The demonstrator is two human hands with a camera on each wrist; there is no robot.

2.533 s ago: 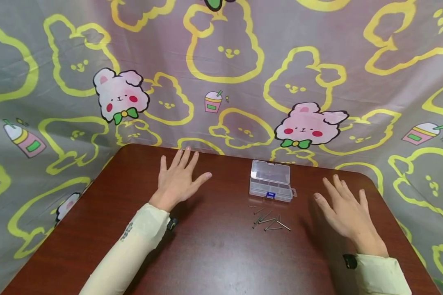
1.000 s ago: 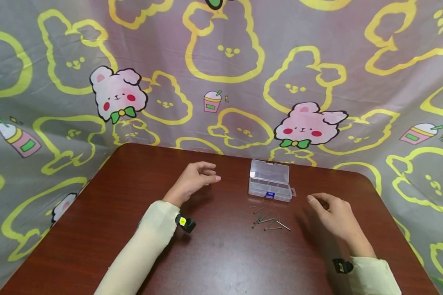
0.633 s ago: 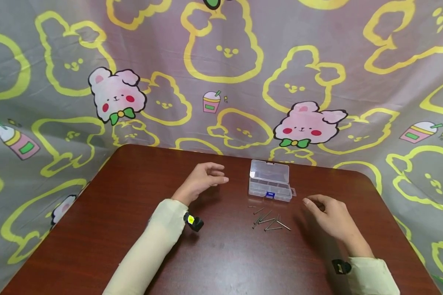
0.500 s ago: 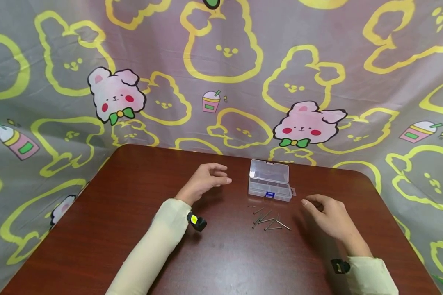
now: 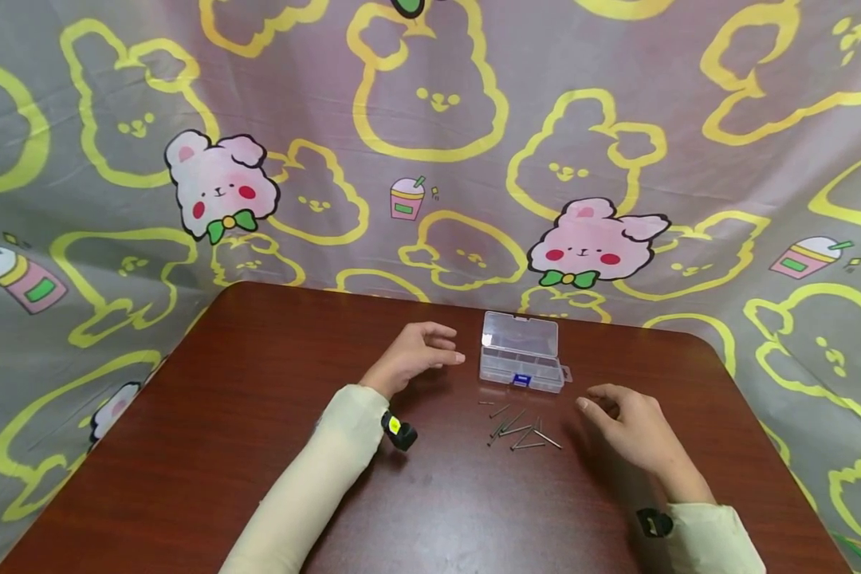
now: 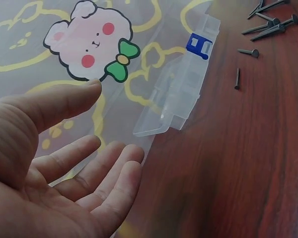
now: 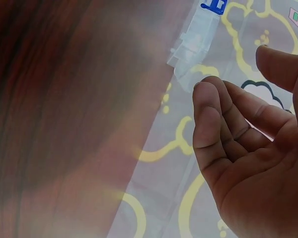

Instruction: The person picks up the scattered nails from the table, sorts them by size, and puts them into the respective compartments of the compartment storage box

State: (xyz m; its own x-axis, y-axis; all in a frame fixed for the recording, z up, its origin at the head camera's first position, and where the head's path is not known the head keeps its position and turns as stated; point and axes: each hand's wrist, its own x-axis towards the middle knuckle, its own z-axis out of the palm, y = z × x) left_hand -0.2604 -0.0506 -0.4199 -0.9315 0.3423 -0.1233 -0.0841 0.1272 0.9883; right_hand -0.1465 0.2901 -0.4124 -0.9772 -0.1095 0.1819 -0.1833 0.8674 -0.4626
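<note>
A clear plastic compartment box [image 5: 520, 370] with a blue latch [image 5: 521, 380] stands on the table, its lid raised at the back. In front of it lies a loose heap of several dark nails [image 5: 520, 431]; the left wrist view shows their flat heads and one small nail [image 6: 237, 78] apart from the rest. My left hand [image 5: 416, 352] is left of the box, fingers loosely bent and holding nothing. To the right of the box and nails is my right hand [image 5: 631, 421], thumb and fingers apart, also holding nothing.
The brown wooden table [image 5: 316, 335] has rounded far corners. Behind it hangs a grey curtain [image 5: 466, 72] printed with rabbits and drink cups. Each wrist carries a black strap, such as the left strap [image 5: 399, 431].
Both hands were spread flat over the table and have since relaxed and turned inward. The left hand has moved right toward the box, and the right hand slightly left. Box and nails stay put.
</note>
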